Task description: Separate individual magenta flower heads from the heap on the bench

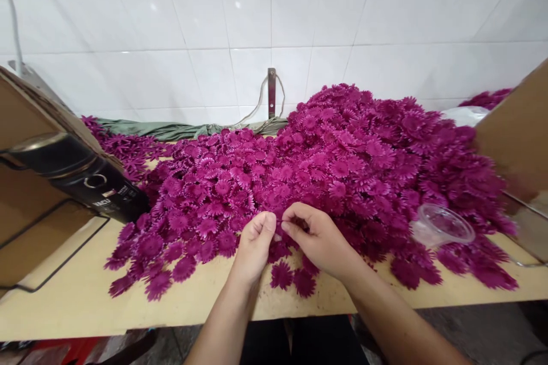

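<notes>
My left hand [256, 244] and my right hand [315, 238] come together low over the table's front, thumbs and fingers pinched. Between the fingertips there is something small and dark, too fine to name. Around and behind both hands spreads a big heap of magenta artificial flower heads [355, 148], with toothed petals. Just below my fingers, a few loose flower heads [304, 282] lie on the tan tabletop [180, 311]. A clear plastic cup [445, 225] leans among the flowers to the right of my right hand.
A black vacuum bottle [98, 179] stands tilted in view at left, beside a cardboard box [25, 108] and a black wire frame [64, 256]. Another cardboard panel [514, 137] rises at right. Green cloth [171, 128] lies along the tiled wall, below a metal bracket [272, 94].
</notes>
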Tool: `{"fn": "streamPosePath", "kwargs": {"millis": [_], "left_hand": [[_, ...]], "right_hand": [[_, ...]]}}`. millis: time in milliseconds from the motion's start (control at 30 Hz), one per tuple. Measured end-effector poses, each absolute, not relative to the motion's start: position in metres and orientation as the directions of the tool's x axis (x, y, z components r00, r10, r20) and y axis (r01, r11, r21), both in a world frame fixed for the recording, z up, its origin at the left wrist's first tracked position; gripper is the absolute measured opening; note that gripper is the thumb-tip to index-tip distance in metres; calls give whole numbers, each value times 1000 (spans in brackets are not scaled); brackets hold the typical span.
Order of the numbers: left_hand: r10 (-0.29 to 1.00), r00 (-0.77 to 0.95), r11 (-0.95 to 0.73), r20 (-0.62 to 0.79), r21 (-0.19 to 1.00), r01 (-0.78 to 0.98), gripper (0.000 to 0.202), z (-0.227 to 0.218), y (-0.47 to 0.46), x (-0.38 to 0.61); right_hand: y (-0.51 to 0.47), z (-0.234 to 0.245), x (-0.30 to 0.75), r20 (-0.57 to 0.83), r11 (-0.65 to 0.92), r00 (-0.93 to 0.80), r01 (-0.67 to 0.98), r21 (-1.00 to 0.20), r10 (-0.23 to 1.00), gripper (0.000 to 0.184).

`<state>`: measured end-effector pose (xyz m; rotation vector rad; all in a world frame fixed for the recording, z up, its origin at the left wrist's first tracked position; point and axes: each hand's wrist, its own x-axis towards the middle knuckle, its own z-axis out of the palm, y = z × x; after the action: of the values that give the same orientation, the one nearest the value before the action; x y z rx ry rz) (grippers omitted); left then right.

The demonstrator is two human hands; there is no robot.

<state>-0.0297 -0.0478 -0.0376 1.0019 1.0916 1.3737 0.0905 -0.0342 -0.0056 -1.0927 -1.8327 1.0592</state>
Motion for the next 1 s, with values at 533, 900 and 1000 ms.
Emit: {"fn": "streamPosePath", "kwargs": {"millis": [533, 900, 1000], "left_hand": [[983, -175, -81, 54, 985, -153, 41, -30, -47, -47], [973, -193, -151, 128, 983, -108, 35, -34, -38, -33], [964, -158, -227, 212, 971, -82, 31, -26, -39, -30]], "right_hand": [[-12, 25, 104, 411, 502, -289, 454, -736, 865, 14], [-20, 16, 105, 427, 429, -131, 517, -740, 895, 20], [-12, 19, 123, 416, 338, 45, 510, -791, 908, 18]]}}
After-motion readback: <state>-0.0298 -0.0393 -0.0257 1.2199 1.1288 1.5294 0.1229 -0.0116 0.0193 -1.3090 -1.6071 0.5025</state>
